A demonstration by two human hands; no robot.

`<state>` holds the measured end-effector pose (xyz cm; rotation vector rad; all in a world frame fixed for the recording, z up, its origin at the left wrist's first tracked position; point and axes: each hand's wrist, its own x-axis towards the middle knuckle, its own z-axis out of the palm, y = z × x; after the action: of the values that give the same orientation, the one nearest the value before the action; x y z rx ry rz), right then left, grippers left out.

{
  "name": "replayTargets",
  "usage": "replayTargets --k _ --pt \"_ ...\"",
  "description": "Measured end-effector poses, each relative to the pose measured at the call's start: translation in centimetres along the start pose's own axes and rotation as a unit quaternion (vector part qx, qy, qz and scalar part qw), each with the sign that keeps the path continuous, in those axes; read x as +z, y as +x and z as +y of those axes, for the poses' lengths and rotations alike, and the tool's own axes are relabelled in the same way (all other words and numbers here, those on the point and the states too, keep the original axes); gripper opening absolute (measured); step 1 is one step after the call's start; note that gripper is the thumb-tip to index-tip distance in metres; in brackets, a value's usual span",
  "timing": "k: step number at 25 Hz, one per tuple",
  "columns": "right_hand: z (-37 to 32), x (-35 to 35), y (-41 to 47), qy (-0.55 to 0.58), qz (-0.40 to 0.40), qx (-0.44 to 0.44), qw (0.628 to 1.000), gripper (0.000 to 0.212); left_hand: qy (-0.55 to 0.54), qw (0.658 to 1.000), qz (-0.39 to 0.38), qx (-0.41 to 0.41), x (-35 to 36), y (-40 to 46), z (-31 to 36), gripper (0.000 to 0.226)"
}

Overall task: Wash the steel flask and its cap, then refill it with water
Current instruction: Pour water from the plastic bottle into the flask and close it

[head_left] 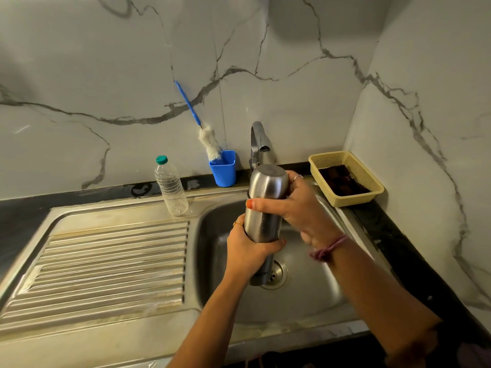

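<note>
Two hands hold a steel flask upright over the sink basin, above the drain. Left hand wraps the flask's lower body, fingers curled round it. Right hand grips the cap at the top, thumb across the front. Drainboard lies left. Farther back: plastic bottle on the sink's rim, blue cup with a bottle brush, tap just behind the flask, yellow basket on the table at right.
</note>
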<state>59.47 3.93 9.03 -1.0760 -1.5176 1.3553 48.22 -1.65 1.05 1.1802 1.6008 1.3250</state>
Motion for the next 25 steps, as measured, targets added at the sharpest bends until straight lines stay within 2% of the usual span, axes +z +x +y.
replayTargets --k 2,3,4,6,7,8,10,13,14,16,18,19,20,23,25 --pt "0.6 1.4 -0.4 -0.053 0.089 -0.037 0.994 0.079 -0.006 1.0 0.011 -0.011 0.1 -0.1 -0.3 0.066" --pt "0.8 1.5 -0.3 -0.072 0.085 -0.046 0.993 0.084 -0.007 1.0 0.011 -0.012 0.2 -0.1 -0.3 0.065" --pt "0.7 1.1 0.0 -0.068 0.038 -0.032 0.996 0.086 -0.007 1.0 0.01 -0.01 0.2 -0.2 -0.4 0.066" --pt "0.0 -0.9 0.7 -0.009 -0.142 0.033 0.989 0.084 0.004 1.0 0.012 -0.003 0.0 -0.1 -0.5 0.069" --pt "-0.3 -2.1 1.1 0.013 -0.205 0.052 0.977 0.079 0.01 1.0 0.013 0.0 -0.1 0.0 -0.6 0.07" --pt "-0.3 -3.0 1.4 0.022 -0.235 0.061 0.97 0.074 0.012 1.0 0.012 0.002 -0.2 0.0 -0.6 0.071" --pt "-0.2 -3.1 1.7 0.0 -0.203 0.057 0.978 0.072 0.008 1.0 0.012 -0.001 -0.1 0.0 -0.7 0.072" --pt "0.2 -0.7 1.5 -0.076 -0.084 0.033 0.993 0.078 0.001 1.0 0.016 -0.01 0.1 0.1 -0.6 0.072" --pt "0.4 -0.5 1.5 -0.075 -0.089 0.035 0.993 0.084 0.002 1.0 0.015 -0.009 0.1 0.2 -0.7 0.072" --pt "0.4 -1.4 1.7 -0.041 -0.162 0.061 0.984 0.088 0.007 1.0 0.014 0.0 0.0 0.4 -0.8 0.073" --pt "0.0 -2.4 1.8 -0.02 -0.205 0.063 0.977 0.071 0.006 1.0 0.016 0.0 0.0 0.4 -0.9 0.075" --pt "0.0 -2.5 1.9 -0.023 -0.201 0.055 0.978 0.067 0.006 1.0 0.015 -0.001 0.0 0.4 -0.9 0.075" --pt "0.0 -2.3 2.1 -0.031 -0.187 0.046 0.981 0.07 0.007 1.0 0.013 -0.002 0.0 0.4 -1.0 0.076" --pt "0.6 -1.4 2.5 -0.053 -0.171 0.056 0.982 0.101 0.008 1.0 0.005 -0.003 0.1 0.5 -1.1 0.076" --pt "0.7 -2.4 2.5 -0.038 -0.217 0.073 0.973 0.094 0.005 1.0 0.008 -0.004 0.1 0.5 -1.1 0.076"
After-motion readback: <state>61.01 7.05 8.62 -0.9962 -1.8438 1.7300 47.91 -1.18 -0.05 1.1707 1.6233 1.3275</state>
